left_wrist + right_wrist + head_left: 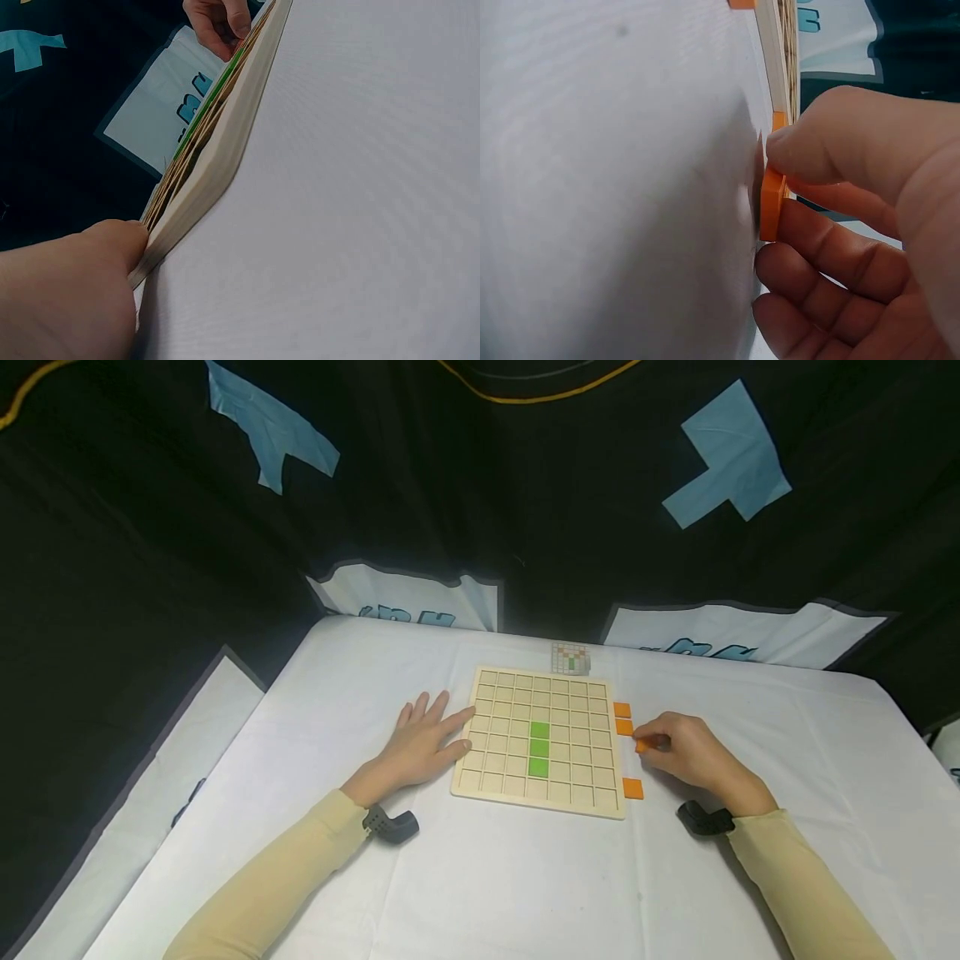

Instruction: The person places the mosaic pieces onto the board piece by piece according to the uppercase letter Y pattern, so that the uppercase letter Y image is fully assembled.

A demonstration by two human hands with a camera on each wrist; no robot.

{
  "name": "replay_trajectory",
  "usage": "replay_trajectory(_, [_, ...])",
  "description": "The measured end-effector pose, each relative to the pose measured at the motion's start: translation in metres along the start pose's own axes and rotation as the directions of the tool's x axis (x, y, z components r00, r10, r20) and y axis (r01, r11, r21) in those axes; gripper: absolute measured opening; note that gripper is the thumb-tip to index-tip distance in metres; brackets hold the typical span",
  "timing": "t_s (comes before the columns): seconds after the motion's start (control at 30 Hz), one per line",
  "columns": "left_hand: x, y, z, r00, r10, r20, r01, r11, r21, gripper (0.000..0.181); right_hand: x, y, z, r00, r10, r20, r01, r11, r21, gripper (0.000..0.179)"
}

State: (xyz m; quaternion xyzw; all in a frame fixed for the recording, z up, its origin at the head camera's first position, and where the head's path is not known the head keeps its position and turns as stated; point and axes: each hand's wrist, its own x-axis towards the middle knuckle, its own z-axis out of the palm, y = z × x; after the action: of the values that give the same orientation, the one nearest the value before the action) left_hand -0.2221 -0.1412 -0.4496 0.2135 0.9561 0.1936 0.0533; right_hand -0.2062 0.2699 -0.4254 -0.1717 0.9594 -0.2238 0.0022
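Observation:
A square wooden grid board (540,808) lies on the white cloth. Three green tiles (539,747) form a column in its cells. My left hand (420,743) is spread flat at the board's left side, with thumb and index fingertip at the rim. In the left wrist view the thumb (120,236) presses near the board's corner. Beside the right edge, my right hand (690,752) pinches an orange tile (770,210) between thumb and fingers, close over the cloth. Two orange tiles (624,727) lie just beyond it, and another orange tile (633,788) is nearer me.
Behind the board's far edge lies a small card (571,658) printed with a coloured grid. A black curtain (480,510) with blue tape stands behind the table. Each wrist wears a black camera (392,825).

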Motion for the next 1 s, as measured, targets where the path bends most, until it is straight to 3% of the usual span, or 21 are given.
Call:
replay_trajectory(0.33, [-0.0011, 0.0017, -0.0013, 1.0, -0.002, 0.007, 0.002, 1.0, -0.005, 0.059, -0.0005, -0.0014, 0.0009, 0.999, 0.039, 0.003, -0.039, 0.999, -0.001, 0.023])
replay_trajectory(1.0, [-0.0006, 0.0028, -0.0021, 1.0, -0.004, 0.005, 0.004, 1.0, -0.003, 0.06, -0.0001, -0.0029, 0.0018, 0.999, 0.039, 0.012, -0.039, 0.999, 0.011, 0.023])
